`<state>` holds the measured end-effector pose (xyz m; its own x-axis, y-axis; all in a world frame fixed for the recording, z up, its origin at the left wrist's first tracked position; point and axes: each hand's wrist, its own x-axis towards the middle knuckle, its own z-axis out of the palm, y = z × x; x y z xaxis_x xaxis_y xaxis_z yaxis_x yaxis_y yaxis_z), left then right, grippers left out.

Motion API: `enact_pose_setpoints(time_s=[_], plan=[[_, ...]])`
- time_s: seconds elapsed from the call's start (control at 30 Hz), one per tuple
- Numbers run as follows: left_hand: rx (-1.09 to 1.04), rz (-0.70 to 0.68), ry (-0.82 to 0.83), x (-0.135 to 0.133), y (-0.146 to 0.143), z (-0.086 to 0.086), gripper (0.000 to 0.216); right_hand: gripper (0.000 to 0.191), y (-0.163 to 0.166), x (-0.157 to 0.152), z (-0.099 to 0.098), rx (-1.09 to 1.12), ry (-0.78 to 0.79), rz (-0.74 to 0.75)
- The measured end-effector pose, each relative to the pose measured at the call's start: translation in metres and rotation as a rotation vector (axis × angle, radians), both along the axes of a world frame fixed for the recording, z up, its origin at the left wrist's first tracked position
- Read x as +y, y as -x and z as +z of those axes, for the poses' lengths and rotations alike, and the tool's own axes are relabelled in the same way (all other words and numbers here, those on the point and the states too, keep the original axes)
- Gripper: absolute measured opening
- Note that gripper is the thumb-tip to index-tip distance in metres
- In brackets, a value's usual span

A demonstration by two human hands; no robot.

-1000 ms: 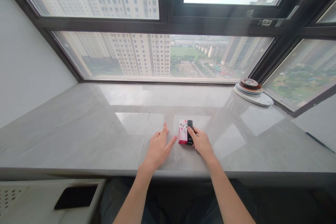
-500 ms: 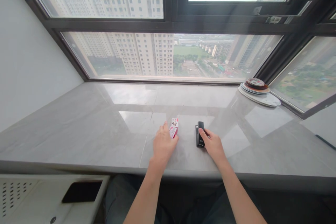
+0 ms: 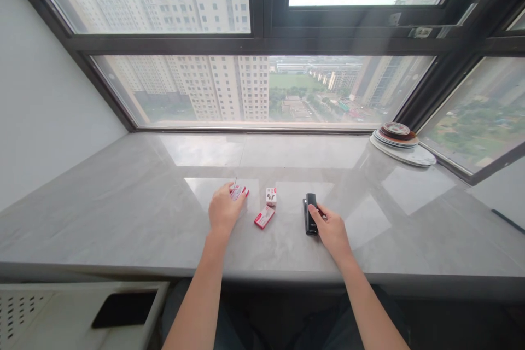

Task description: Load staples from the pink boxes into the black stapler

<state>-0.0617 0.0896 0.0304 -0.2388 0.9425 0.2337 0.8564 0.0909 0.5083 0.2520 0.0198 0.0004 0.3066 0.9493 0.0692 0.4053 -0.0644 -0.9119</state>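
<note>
My left hand point(image 3: 225, 209) is closed on a small red-and-white staple box point(image 3: 238, 192), thumb on its right side, at or just above the grey stone counter. To its right lie two similar boxes. One white-faced box point(image 3: 271, 196) has a dark picture on it, and a red-and-white box point(image 3: 264, 217) lies slanted just in front of it. My right hand point(image 3: 331, 227) grips a black stapler point(image 3: 311, 213) from the right, its thumb on top. The stapler rests lengthwise on the counter, and my fingers hide part of its right side.
Stacked plates point(image 3: 400, 142) sit at the back right corner of the counter point(image 3: 123, 213), by the window frame. A white perforated cabinet top point(image 3: 61, 311) with a dark recess stands below at the left. The counter's front edge runs close to my forearms.
My left hand has moved left, carrying one box away from the other two, which now show fully. My right hand stays on the stapler. The view has shifted slightly.
</note>
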Motion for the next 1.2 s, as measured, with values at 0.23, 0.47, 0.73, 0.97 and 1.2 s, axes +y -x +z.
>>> enact_pose_setpoints(time_s=[0.23,0.47,0.73,0.97,1.2], plan=[[0.114,0.062,-0.01,-0.055,0.043,-0.008,0.037,0.065,0.004,-0.001,0.004,-0.084,0.011,0.002],[0.028,-0.188,-0.127,-0.081,-0.055,-0.002,0.034,0.063,0.011,-0.003,0.004,-0.143,-0.019,-0.008],[0.068,-0.22,-0.055,-0.065,-0.071,-0.008,0.047,0.049,0.001,-0.026,0.015,-0.197,-0.039,0.056],[0.036,-0.578,-0.025,-0.101,-0.067,-0.006,0.046,0.034,0.0,-0.018,0.037,-0.294,-0.126,0.278],[0.065,-0.658,0.018,-0.109,-0.062,-0.003,0.065,0.039,0.039,-0.008,0.056,-0.267,-0.136,0.474]])
